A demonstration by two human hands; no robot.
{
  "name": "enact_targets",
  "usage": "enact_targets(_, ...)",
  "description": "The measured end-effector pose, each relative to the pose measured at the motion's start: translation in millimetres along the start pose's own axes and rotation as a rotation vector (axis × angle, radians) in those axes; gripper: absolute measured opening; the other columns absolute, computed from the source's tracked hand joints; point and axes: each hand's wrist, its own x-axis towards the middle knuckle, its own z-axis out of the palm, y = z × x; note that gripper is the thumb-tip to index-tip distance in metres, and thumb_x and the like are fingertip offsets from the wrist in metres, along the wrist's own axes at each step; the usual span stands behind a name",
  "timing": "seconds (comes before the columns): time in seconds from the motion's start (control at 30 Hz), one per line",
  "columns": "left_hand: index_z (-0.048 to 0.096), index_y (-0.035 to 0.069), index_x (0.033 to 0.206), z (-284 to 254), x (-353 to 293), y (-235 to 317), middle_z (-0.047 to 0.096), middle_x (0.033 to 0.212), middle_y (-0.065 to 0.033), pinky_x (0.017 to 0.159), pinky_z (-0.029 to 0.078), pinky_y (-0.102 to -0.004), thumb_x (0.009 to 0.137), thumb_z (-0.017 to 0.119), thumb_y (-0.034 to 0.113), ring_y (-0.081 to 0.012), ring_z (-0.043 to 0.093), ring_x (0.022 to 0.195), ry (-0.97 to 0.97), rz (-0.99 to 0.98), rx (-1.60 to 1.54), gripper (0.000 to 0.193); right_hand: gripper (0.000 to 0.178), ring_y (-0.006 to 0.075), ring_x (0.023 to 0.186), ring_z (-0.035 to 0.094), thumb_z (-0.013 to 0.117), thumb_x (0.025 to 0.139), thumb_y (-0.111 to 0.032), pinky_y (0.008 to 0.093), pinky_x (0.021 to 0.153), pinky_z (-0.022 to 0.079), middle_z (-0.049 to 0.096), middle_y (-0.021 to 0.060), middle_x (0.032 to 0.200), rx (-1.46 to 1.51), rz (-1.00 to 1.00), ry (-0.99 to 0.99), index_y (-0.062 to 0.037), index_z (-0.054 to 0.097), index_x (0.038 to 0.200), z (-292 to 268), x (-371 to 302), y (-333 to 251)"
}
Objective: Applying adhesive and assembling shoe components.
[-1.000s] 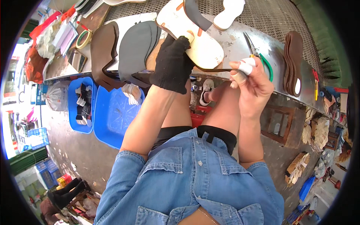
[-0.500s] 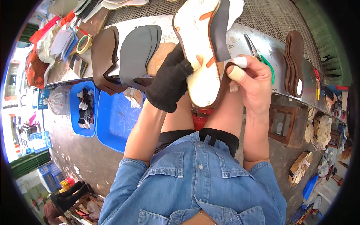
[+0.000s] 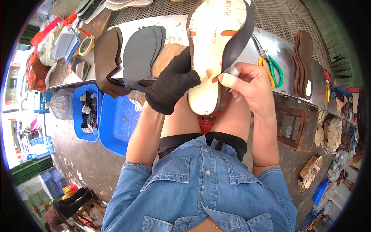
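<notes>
A long cream insole [image 3: 210,58] with orange slots and a dark rim stands out in front of me over my lap. My left hand [image 3: 174,83], in a black fingerless glove, is closed on its left edge, the bare thumb tip pressed on the face. My right hand [image 3: 255,83], with pale tape round the thumb and a fingertip, pinches the dark material at the right edge, near an orange slot. A dark grey leather piece [image 3: 240,38] shows along that right side. Beyond my right hand lie scissors [image 3: 275,71] with green and yellow handles.
Brown leather pieces [image 3: 108,58] and grey leather pieces [image 3: 143,54] overhang the bench's front edge. A stack of brown strips [image 3: 303,62] lies at right. Blue tubs [image 3: 119,120] stand below left, a wooden frame [image 3: 295,127] below right. A tape roll [image 3: 85,45] is at far left.
The insole has shifted right and slightly toward me. My right hand has moved down and left, laying the dark edge material against the insole's side. The scissors' handles are more exposed.
</notes>
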Motion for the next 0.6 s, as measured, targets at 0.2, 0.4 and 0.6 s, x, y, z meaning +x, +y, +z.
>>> enact_targets(0.2, 0.044, -0.001, 0.131, -2.4, -7.2, 0.1, 0.060, 0.116, -0.0129, 0.089, 0.049, -0.0311, 0.087, 0.061, 0.026, -0.0194, 0.061, 0.100, -0.017, -0.190, -0.460, 0.055, 0.042, 0.0211, 0.078, 0.061, 0.076, 0.062, -0.006, 0.0298, 0.065, 0.050, 0.064, 0.0034, 0.080, -0.959, -0.930, 0.543, -0.0060, 0.065, 0.102, -8.9, 8.9, -9.7)
enact_targets(0.4, 0.044, -0.002, 0.131, -1.5, -3.2, 7.3, 0.058, 0.120, -0.0146, 0.091, 0.048, -0.0333, 0.087, 0.060, 0.033, -0.0226, 0.057, 0.106, -0.229, -0.154, -0.663, 0.058, 0.031, 0.0217, 0.093, 0.059, 0.069, 0.065, 0.006, 0.0308, 0.083, 0.045, 0.063, 0.0066, 0.093, -0.656, -0.922, -0.002, -0.0027, 0.067, 0.096, -22.4, 13.8, -14.3)
enact_targets(0.6, 0.050, -0.001, 0.125, 41.7, -2.1, 4.9, 0.059, 0.116, -0.0105, 0.093, 0.042, -0.0320, 0.090, 0.060, 0.026, -0.0170, 0.054, 0.108, 0.122, 0.210, -0.009, 0.045, 0.014, 0.0102, 0.076, 0.058, 0.070, 0.076, 0.004, 0.0241, 0.072, 0.046, 0.062, 0.0004, 0.078, 0.287, -0.285, 0.106, 0.0036, 0.064, 0.089, 5.5, 17.8, -4.0)
